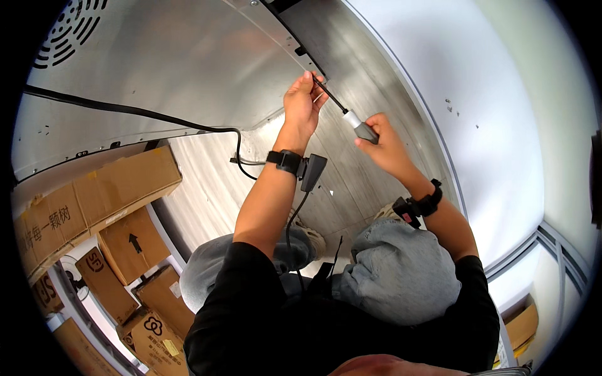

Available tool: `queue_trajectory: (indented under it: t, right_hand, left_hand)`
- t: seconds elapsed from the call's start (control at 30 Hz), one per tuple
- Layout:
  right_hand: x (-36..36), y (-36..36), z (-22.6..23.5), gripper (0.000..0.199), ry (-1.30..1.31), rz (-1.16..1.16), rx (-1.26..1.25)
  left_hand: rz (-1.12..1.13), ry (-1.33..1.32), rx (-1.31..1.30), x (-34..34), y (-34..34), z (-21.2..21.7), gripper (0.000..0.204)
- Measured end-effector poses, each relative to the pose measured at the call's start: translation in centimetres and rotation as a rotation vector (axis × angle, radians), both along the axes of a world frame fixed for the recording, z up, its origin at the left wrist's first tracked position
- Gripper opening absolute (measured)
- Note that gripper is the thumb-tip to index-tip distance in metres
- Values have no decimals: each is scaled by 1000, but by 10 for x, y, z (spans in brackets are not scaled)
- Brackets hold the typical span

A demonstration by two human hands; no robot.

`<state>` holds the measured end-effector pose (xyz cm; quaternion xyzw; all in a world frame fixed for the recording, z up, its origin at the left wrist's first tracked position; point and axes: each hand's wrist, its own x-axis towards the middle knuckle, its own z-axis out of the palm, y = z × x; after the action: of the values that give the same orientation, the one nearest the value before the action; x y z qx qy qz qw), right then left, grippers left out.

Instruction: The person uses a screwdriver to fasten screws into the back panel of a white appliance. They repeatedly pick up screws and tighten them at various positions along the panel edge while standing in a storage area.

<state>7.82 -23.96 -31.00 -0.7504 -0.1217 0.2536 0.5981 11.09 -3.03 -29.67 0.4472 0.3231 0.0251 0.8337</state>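
Observation:
My right hand (384, 143) grips the grey-and-white handle of a screwdriver (359, 125). Its black shaft runs up and to the left to a dark slot in the edge of a brushed metal panel (188, 62). My left hand (303, 103) pinches the shaft near its tip, right at that slot. Both wrists wear black straps; a small black device (311, 172) hangs from the left one with a thin cable trailing down. My knees in grey trousers are bent below.
A black power cable (144, 114) crosses the metal panel and drops to the pale wood-look floor (207, 188). Several cardboard boxes (94, 200) are stacked at the left. A white wall (489, 113) curves along the right, with a window frame (539, 250) low right.

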Motion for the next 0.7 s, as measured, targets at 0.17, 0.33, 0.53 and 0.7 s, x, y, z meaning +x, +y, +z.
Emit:
queue_trajectory:
  t: [0.17, 0.33, 0.53, 0.7]
  right_hand:
    - [-8, 22, -42, 34, 162, -71, 47]
    - [-3, 41, -35, 33, 301, -91, 135]
    - [-3, 50, -52, 32, 293, -137, 227]
    - [2, 59, -53, 30, 318, -145, 207]
  left_hand:
    - [-76, 123, 41, 17, 7, -29, 19]
    - [-80, 169, 43, 35, 29, -58, 17]
    - [-44, 157, 23, 47, 30, -53, 13]
    - [-69, 169, -63, 51, 38, -56, 13]
